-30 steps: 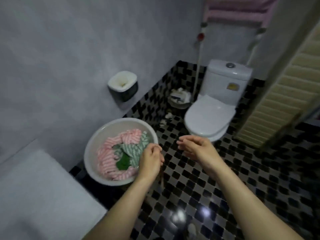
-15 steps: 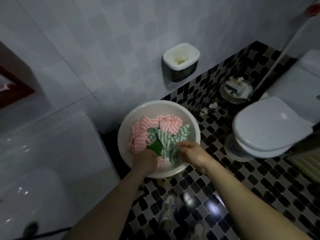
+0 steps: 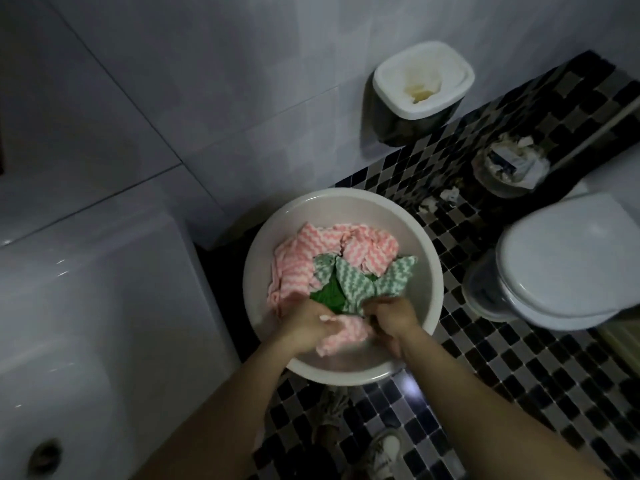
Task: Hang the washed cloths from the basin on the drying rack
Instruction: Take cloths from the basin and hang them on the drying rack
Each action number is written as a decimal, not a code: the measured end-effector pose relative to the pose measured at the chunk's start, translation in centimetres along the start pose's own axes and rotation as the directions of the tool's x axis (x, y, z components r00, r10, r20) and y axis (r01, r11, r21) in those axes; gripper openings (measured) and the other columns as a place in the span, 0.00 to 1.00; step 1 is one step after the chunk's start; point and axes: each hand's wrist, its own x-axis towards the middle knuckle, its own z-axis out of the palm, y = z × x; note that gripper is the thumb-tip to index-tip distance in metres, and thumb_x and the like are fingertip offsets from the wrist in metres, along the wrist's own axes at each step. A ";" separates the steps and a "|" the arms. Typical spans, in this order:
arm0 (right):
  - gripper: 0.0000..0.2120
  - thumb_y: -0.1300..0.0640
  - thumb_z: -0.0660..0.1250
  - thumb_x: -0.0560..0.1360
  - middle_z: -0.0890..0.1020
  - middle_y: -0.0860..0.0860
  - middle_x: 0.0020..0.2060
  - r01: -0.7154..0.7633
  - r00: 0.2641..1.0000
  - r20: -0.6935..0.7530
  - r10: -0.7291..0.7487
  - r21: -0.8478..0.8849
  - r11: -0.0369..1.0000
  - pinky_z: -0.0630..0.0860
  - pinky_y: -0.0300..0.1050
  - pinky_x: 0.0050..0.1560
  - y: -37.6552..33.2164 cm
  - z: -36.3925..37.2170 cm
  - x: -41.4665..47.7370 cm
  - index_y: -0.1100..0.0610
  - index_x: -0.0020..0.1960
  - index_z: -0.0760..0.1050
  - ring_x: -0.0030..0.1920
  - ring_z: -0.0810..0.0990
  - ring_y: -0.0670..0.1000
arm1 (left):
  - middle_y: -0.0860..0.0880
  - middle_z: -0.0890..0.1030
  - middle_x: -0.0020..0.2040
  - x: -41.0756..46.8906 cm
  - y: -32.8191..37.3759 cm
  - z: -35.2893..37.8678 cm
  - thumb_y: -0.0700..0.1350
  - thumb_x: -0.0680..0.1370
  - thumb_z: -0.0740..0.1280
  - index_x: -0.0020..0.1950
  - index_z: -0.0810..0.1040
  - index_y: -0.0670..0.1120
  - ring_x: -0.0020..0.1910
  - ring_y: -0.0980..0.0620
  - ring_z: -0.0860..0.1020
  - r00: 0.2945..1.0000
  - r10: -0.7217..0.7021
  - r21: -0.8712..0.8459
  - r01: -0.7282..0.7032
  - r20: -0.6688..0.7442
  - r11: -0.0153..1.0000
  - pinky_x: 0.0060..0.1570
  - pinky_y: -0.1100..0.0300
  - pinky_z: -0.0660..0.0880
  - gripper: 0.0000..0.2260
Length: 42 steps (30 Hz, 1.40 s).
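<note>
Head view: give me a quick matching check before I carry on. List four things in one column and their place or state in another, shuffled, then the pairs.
Things:
1. basin
2. toilet lid
3. wall-mounted box
4. waste basket

Place or state:
a. fixed to the wall
b. on the floor, holding the zigzag cloths
c. shut, to the right of the basin
d. stuffed with crumpled paper

Pairs: 1-b, 2-c, 3-a, 4-d
</note>
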 end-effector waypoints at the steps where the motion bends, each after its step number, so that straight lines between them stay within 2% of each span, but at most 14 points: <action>1: 0.04 0.70 0.66 0.73 0.76 0.57 0.31 -0.044 0.998 0.043 0.038 0.135 0.990 0.74 0.40 0.25 -0.5 -0.2 -0.2 0.67 0.45 0.79 0.28 0.73 0.51 | 0.51 0.72 0.29 0.1 0.3 -0.6 0.45 0.75 0.72 0.37 0.80 0.42 0.29 0.57 0.70 0.999 0.003 -0.099 -0.008 -0.050 0.995 0.33 0.62 0.65 0.10; 4: 0.08 0.69 0.59 0.77 0.74 0.55 0.37 -0.240 0.957 0.269 0.111 0.512 0.825 0.78 0.40 0.28 -2.4 -1.3 -1.1 0.64 0.49 0.77 0.33 0.69 0.49 | 0.55 0.72 0.27 0.5 0.7 -2.6 0.46 0.76 0.70 0.30 0.76 0.49 0.29 0.59 0.69 0.973 0.029 -0.256 -0.089 -0.230 0.963 0.33 0.63 0.64 0.14; 7: 0.11 0.68 0.53 0.77 0.79 0.54 0.32 -0.303 0.934 0.352 0.063 0.686 0.661 0.75 0.34 0.24 -4.2 -2.3 -2.5 0.62 0.46 0.74 0.25 0.72 0.46 | 0.49 0.84 0.42 1.4 0.3 -4.3 0.39 0.76 0.69 0.45 0.85 0.45 0.42 0.53 0.80 0.934 0.076 -0.203 -0.154 -0.349 0.967 0.45 0.60 0.74 0.05; 10: 0.11 0.63 0.56 0.77 0.83 0.57 0.37 -0.242 0.937 0.348 -0.035 0.717 0.654 0.78 0.37 0.28 -5.2 -2.6 -3.7 0.64 0.50 0.76 0.30 0.79 0.49 | 0.45 0.84 0.52 2.9 -0.8 -4.6 0.35 0.74 0.66 0.52 0.84 0.44 0.51 0.46 0.81 0.874 0.031 -0.031 -0.053 -0.485 0.998 0.51 0.58 0.75 0.10; 14: 0.20 0.58 0.67 0.73 0.81 0.62 0.57 -0.168 0.919 0.381 -0.101 0.610 0.775 0.78 0.53 0.55 -5.0 -2.7 -4.3 0.63 0.63 0.75 0.50 0.82 0.57 | 0.39 0.79 0.59 4.5 -1.4 -3.5 0.44 0.74 0.70 0.62 0.75 0.39 0.58 0.40 0.78 0.896 -0.147 -0.032 0.148 -0.419 0.989 0.56 0.53 0.75 0.19; 17: 0.23 0.65 0.69 0.68 0.83 0.60 0.53 -0.094 0.941 0.323 -0.102 0.538 0.837 0.78 0.52 0.54 -4.6 -2.9 -4.1 0.57 0.63 0.75 0.49 0.81 0.57 | 0.39 0.82 0.55 4.8 -1.0 -3.1 0.45 0.74 0.71 0.55 0.82 0.37 0.54 0.41 0.80 0.915 -0.186 0.016 0.205 -0.359 0.979 0.52 0.56 0.75 0.14; 21: 0.13 0.66 0.64 0.77 0.85 0.55 0.38 0.046 0.977 0.185 -0.111 0.322 0.946 0.77 0.41 0.32 -4.9 -2.4 -4.8 0.59 0.60 0.77 0.33 0.80 0.53 | 0.41 0.84 0.48 3.7 0.5 -3.7 0.45 0.74 0.70 0.48 0.85 0.39 0.43 0.45 0.80 0.908 -0.058 0.088 0.104 -0.415 0.991 0.41 0.61 0.74 0.10; 24: 0.15 0.59 0.68 0.76 0.81 0.54 0.55 0.207 0.970 0.111 -0.216 0.089 0.974 0.80 0.48 0.49 -5.4 -1.9 -5.6 0.52 0.62 0.74 0.49 0.82 0.54 | 0.40 0.82 0.37 1.4 2.6 -4.3 0.39 0.76 0.69 0.41 0.83 0.37 0.35 0.53 0.75 0.904 0.079 -0.026 -0.099 -0.419 0.995 0.33 0.57 0.75 0.07; 27: 0.24 0.43 0.75 0.66 0.69 0.51 0.63 0.448 0.890 0.167 -0.424 -0.152 0.881 0.74 0.57 0.63 -7.0 -1.8 -6.9 0.36 0.58 0.70 0.62 0.73 0.54 | 0.46 0.85 0.44 -0.5 3.8 -4.8 0.40 0.75 0.71 0.47 0.85 0.42 0.43 0.55 0.80 0.904 0.148 -0.144 -0.221 -0.402 0.965 0.46 0.61 0.76 0.04; 29: 0.24 0.37 0.75 0.64 0.70 0.50 0.62 0.557 0.827 0.252 -0.502 -0.257 0.789 0.70 0.54 0.67 -8.2 -1.7 -7.7 0.35 0.57 0.72 0.64 0.72 0.54 | 0.51 0.85 0.50 -1.6 4.7 -4.9 0.45 0.74 0.71 0.49 0.85 0.50 0.51 0.54 0.82 0.905 0.195 -0.154 -0.269 -0.378 0.951 0.54 0.56 0.78 0.06; 33: 0.04 0.48 0.71 0.73 0.78 0.49 0.46 0.661 0.735 0.159 -0.660 -0.389 0.642 0.75 0.46 0.54 -9.6 -1.5 -8.6 0.48 0.45 0.82 0.49 0.78 0.49 | 0.54 0.85 0.48 -3.7 7.6 -5.2 0.49 0.71 0.67 0.49 0.80 0.61 0.51 0.54 0.82 0.889 0.307 -0.120 -0.365 -0.339 0.923 0.55 0.52 0.78 0.09; 37: 0.12 0.51 0.67 0.77 0.78 0.52 0.43 0.660 0.737 0.146 -0.660 -0.366 0.656 0.74 0.41 0.51 -10.5 -2.7 -10.0 0.55 0.39 0.84 0.48 0.77 0.49 | 0.56 0.83 0.57 -5.1 8.3 -7.0 0.41 0.76 0.60 0.60 0.77 0.61 0.57 0.55 0.79 0.868 0.376 0.034 -0.386 -0.326 0.922 0.59 0.54 0.76 0.19; 40: 0.08 0.52 0.69 0.76 0.72 0.47 0.45 0.719 0.633 0.251 -0.732 -0.542 0.436 0.69 0.31 0.47 -11.2 -4.0 -11.9 0.55 0.42 0.84 0.48 0.73 0.47 | 0.59 0.82 0.49 -6.5 9.5 -8.4 0.32 0.75 0.59 0.56 0.83 0.52 0.49 0.59 0.78 0.855 0.416 0.133 -0.394 -0.310 0.909 0.51 0.69 0.73 0.20; 42: 0.06 0.53 0.70 0.75 0.69 0.47 0.44 0.753 0.537 0.278 -0.797 -0.583 0.304 0.69 0.29 0.45 -11.8 -4.5 -13.2 0.54 0.45 0.85 0.46 0.72 0.46 | 0.59 0.82 0.41 -7.7 11.2 -8.7 0.32 0.71 0.61 0.47 0.85 0.52 0.43 0.58 0.79 0.859 0.378 -0.010 -0.406 -0.345 0.914 0.45 0.73 0.72 0.19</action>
